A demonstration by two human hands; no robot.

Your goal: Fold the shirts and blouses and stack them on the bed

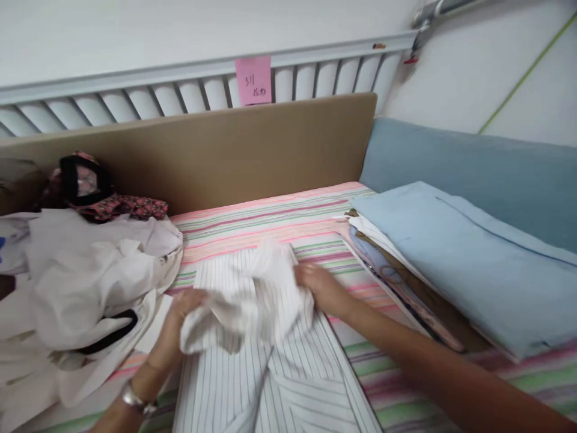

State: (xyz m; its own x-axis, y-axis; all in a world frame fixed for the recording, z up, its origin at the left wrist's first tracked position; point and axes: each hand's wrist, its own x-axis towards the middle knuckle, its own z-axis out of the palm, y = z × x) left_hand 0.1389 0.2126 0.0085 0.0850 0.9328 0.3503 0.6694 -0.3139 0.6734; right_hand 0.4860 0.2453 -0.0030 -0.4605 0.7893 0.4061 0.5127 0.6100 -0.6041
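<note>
A white shirt with thin dark stripes (229, 379) lies in front of me on the striped bed sheet. My left hand (187, 304), with a metal watch on its wrist, is closed on the left side of the shirt's bunched upper part. On the right, my right hand (318, 285) grips the other side of the bunched cloth. The raised cloth between my hands is blurred by motion. Lower down, the shirt lies fairly flat with some folds, and a thin straight edge shows along its right side.
A heap of white clothes (90, 282) lies at the left, with a pink-and-black patterned garment (121, 204) behind it. Stacked folded clothes topped by a light blue piece (469, 264) are at the right. A brown board (270, 150) and a radiator (166, 99) with a pink note (253, 80) stand behind.
</note>
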